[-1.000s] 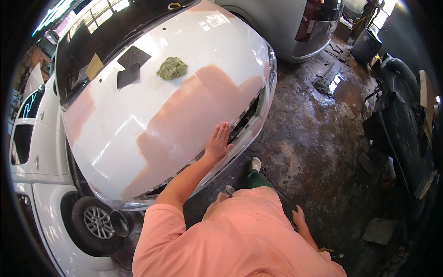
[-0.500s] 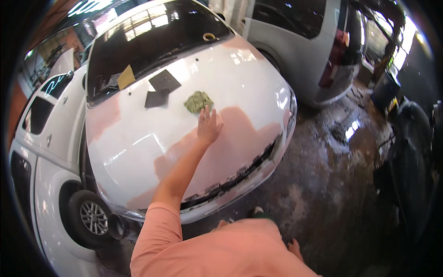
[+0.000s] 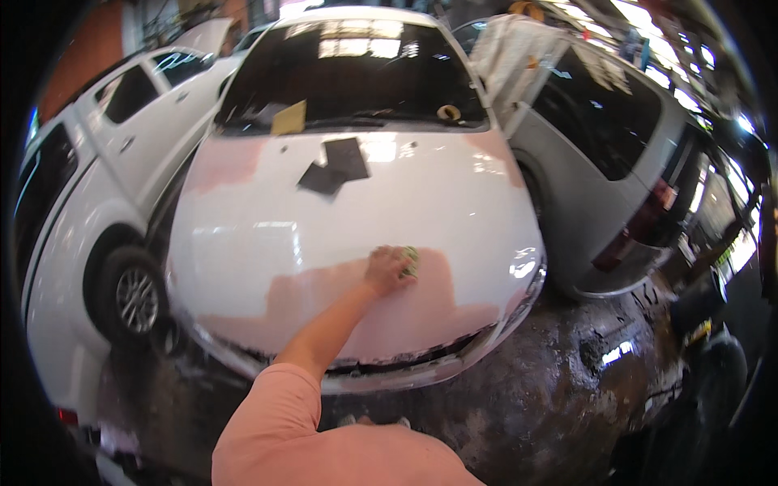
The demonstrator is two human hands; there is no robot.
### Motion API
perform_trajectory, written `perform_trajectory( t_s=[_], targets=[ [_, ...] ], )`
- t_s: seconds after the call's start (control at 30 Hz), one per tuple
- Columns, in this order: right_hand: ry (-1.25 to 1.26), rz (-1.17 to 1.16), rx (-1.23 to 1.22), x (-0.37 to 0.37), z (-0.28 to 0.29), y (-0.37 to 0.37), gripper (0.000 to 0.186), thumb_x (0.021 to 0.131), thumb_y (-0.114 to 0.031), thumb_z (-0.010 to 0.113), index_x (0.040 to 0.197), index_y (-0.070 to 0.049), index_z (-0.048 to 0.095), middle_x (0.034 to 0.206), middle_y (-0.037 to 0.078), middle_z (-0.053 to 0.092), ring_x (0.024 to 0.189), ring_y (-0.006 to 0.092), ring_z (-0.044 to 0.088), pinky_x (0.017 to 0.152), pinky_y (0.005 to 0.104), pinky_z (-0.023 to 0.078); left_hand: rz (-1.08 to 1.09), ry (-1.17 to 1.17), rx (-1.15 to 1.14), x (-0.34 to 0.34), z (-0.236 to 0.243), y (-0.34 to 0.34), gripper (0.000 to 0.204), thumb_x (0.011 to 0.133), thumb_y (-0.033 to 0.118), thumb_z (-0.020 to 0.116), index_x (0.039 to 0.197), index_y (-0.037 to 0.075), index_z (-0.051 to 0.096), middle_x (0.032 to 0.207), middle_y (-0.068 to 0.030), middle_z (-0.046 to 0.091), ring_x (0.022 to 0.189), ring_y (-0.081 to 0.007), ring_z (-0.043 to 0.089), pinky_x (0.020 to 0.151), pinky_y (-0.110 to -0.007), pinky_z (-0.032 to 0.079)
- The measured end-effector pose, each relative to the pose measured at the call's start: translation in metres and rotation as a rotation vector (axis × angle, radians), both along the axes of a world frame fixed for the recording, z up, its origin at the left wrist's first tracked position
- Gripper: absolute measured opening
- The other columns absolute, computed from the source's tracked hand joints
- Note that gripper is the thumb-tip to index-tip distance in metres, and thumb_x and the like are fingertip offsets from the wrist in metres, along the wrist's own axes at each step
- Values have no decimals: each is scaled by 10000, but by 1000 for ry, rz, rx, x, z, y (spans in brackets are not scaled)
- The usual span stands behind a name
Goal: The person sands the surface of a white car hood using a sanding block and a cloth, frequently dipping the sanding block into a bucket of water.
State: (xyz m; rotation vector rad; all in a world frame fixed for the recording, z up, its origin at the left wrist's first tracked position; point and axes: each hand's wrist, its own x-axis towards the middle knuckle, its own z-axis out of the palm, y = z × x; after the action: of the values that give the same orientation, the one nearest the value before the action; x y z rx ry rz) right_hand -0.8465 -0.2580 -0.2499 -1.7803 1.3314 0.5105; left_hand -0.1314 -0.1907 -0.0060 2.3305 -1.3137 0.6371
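My left hand (image 3: pixel 388 270) is closed round a crumpled green cloth (image 3: pixel 411 261). Cloth and hand rest on the white car hood (image 3: pixel 235 190), over a dull pinkish patch (image 3: pixel 324 304) that spreads toward the front edge. Part of the cloth is hidden under my fingers. Farther up the hood lie two dark grey sheets, one flat square sheet (image 3: pixel 347 158) overlapping another sheet (image 3: pixel 320 180). My right hand is out of view.
At the windshield's base lie a yellowish sheet (image 3: pixel 288 118) and a roll of tape (image 3: pixel 448 112). A white vehicle (image 3: pixel 121 182) stands close on the left, a grey one (image 3: pixel 583 235) on the right. The floor (image 3: pixel 519 413) looks wet. Dark bulky objects (image 3: pixel 709 385) stand at the right.
My left hand has gone from reaching at the cloth with fingers stretched to gripping it. The cloth has come nearer, onto the pinkish patch. My right hand has left the view, which has shifted.
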Motion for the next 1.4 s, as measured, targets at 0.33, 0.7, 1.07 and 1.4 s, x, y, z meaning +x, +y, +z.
perform_trajectory(
  t_s=[0.33,0.7,1.07,1.4],
  targets=[
    [-166,329,-230,117,-12,-156,599,971,-148,662,1505,85,522,1506,314,581,1416,454,550,1186,464,431,-153,-154,127,-181,-76,124,400,791,297,823,1162,270,678,1359,-19,532,1330,-304,486,1071,-548,432],
    [-276,505,-114,209,-42,-137,615,956,-167,677,1503,76,533,1470,299,623,1385,453,584,1159,473,458,936,658,-552,-314,-138,375,383,675,212,867,1022,70,788,1150,-189,726,972,-371,738,891,-468,607],
    [146,662,-21,208,-5,-44,535,982,-183,655,1461,46,585,1414,257,645,1328,397,596,1133,448,469,507,906,-2308,-221,-120,623,701,1047,706,507,1399,117,649,1352,-119,698,1247,-348,673,1100,-551,528],
    [198,479,-158,302,84,135,457,1024,-173,614,1433,32,612,1355,213,663,1270,345,595,1096,432,478,1156,1087,-1348,76,-230,916,500,914,236,706,1380,61,655,1261,-131,675,1116,-296,700,954,-436,576]
  ],
)
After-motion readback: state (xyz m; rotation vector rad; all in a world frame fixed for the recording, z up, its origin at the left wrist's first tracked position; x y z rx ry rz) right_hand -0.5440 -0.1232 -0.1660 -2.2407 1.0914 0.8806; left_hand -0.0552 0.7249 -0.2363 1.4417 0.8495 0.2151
